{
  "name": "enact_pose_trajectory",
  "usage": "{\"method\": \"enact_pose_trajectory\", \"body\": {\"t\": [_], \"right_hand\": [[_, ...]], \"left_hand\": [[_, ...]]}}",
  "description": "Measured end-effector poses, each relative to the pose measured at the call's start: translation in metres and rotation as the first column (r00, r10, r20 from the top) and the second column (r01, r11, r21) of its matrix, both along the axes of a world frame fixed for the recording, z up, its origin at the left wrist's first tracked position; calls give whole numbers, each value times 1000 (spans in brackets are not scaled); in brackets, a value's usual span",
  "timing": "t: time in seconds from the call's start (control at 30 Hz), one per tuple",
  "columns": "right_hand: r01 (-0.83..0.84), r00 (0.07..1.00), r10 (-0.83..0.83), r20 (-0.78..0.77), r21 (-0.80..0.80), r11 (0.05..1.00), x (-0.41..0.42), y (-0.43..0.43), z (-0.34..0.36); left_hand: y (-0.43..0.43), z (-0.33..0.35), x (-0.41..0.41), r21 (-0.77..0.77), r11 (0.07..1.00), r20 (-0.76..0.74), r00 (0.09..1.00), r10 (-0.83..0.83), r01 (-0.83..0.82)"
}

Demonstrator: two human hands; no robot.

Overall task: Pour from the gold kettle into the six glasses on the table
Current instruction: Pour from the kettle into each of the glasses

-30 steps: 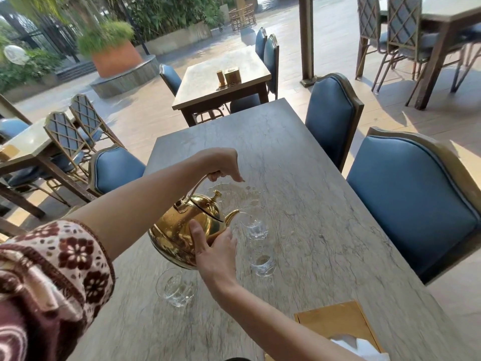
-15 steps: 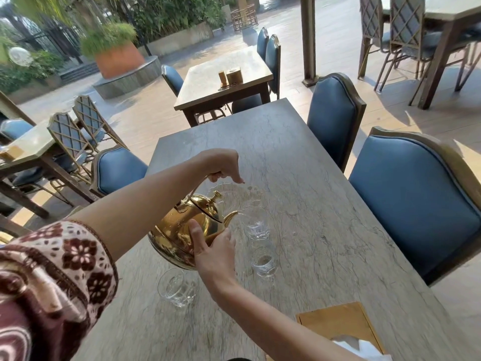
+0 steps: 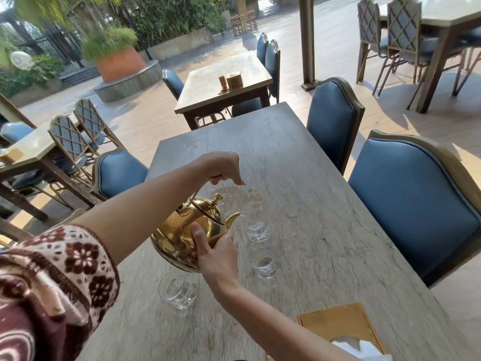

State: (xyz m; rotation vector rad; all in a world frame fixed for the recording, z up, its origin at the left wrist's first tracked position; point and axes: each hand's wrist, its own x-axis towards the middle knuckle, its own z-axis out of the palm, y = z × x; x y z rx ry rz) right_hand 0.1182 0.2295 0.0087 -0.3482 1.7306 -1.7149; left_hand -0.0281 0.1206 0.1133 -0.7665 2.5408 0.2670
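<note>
The gold kettle hangs tilted over the grey stone table, its spout at the rim of a clear glass. My left hand grips the kettle's handle from above. My right hand presses against the kettle's lower side. A second glass stands just nearer than the first. A third glass sits below the kettle, near me. Faint outlines of more glass show behind the kettle's lid; other glasses are hidden or too faint to tell.
A wooden tissue box with white tissue sits at the table's near right. Blue padded chairs line the right side, another stands at the left. Other tables and chairs fill the patio beyond.
Hands and kettle keep almost the same pose over the glass; only the view has shifted slightly.
</note>
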Motion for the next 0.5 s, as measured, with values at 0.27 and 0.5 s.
{"method": "enact_pose_trajectory", "body": {"t": [0.27, 0.5], "right_hand": [[-9, 992, 19, -124, 81, 997, -3, 3, -8], [31, 940, 23, -340, 153, 988, 6, 4, -14]], "left_hand": [[-3, 11, 30, 118, 993, -189, 982, 26, -3], [-15, 22, 82, 253, 967, -492, 865, 100, 33]]}}
